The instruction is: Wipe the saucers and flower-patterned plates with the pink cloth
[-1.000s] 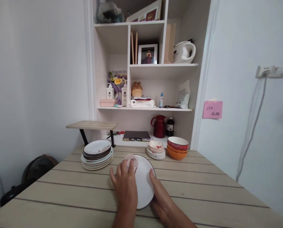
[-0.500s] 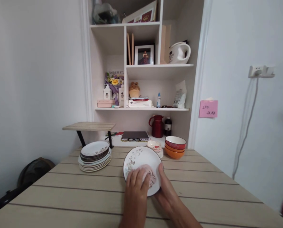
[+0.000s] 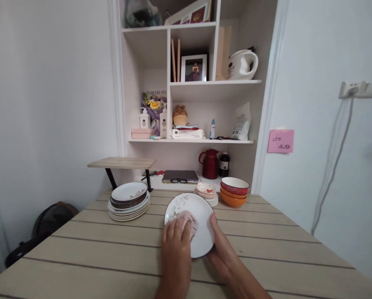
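A white plate (image 3: 201,226) with a dark rim and a grey-brown floral pattern is tilted toward me above the table. My right hand (image 3: 221,249) grips its lower right edge, thumb on the rim and the other fingers hidden underneath. Pressed to the plate's face is a crumpled pale pink cloth (image 3: 190,222). My left hand (image 3: 176,243) is closed over the cloth, on the left half of the plate.
Stacked plates (image 3: 129,203) stand on the table (image 3: 111,257) at the left, by a small raised wooden stand (image 3: 121,163). Behind the held plate are small dishes (image 3: 207,190) and stacked bowls (image 3: 235,192). A red jug (image 3: 210,164) stands farther back below the shelves.
My left hand has slid the cloth slightly left and up across the plate. My right hand still holds the rim. The whole view has shifted a little.
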Demonstrator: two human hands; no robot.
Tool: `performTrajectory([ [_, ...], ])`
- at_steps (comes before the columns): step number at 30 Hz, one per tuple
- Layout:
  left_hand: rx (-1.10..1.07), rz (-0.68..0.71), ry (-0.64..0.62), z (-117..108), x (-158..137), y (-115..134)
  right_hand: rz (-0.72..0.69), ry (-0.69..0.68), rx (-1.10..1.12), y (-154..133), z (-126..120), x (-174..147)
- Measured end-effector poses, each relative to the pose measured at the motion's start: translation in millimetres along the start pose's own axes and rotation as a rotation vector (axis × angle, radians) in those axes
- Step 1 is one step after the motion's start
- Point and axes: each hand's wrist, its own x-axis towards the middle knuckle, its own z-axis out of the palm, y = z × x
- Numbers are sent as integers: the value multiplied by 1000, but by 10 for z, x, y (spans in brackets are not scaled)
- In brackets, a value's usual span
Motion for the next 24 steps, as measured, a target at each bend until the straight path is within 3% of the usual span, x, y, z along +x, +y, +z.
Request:
performTrajectory([
  [5,-19,77,-16,27,9,21,10,-36,8,51,-7,12],
  [10,68,-95,-87,-22,76,-94,74,-25,0,168,5,55],
  [13,99,-177,-120,-34,68,-110,39,37,27,113,-32,69],
  [17,31,-81,-77,27,-14,-7,-33,90,40,-14,-109,63],
  [20,-66,49,-15,67,-49,84,-25,19,53,-19,-122,64],
  [22,-98,90,-49,57,-29,89,4,-35,52,32,-105,71],
  [24,-94,43,-136,24,17,39,45,-61,46,99,-85,83],
])
